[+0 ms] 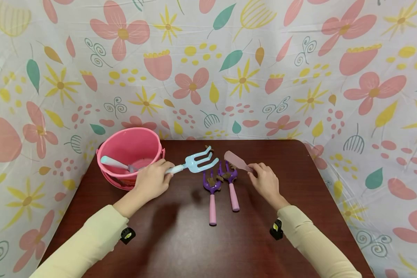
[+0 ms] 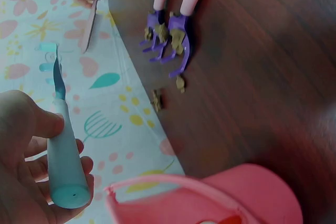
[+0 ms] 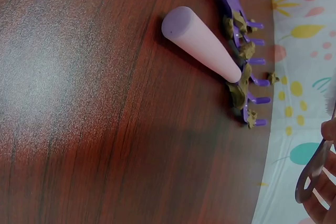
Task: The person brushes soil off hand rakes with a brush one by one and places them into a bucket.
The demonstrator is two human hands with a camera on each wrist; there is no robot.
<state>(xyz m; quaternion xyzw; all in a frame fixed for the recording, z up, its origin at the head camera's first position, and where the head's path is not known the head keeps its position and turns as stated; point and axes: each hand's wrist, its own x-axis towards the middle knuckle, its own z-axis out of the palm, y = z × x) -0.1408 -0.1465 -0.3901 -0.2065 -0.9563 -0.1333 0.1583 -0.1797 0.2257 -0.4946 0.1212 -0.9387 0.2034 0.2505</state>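
Observation:
My left hand [image 1: 153,179] grips the pale handle of a light blue garden hand fork [image 1: 196,163], raised above the table with its tines to the right. In my right hand [image 1: 266,181] is a pink brush [image 1: 237,161], held by its handle; bristles show at the edge of the right wrist view. Between and below the hands, two purple garden forks lie side by side, one with its pink handle [image 1: 212,210] nearer the front, the other [image 1: 234,197] to its right. Brown clumps [image 2: 177,40] stick to their tines.
A pink bucket [image 1: 130,141] stands at the back left of the dark wooden table [image 1: 208,255], with a pale-handled tool [image 1: 114,162] leaning in it. Loose brown bits [image 2: 156,100] lie near the back edge. A flowered cloth [image 1: 208,108] hangs behind and at the sides.

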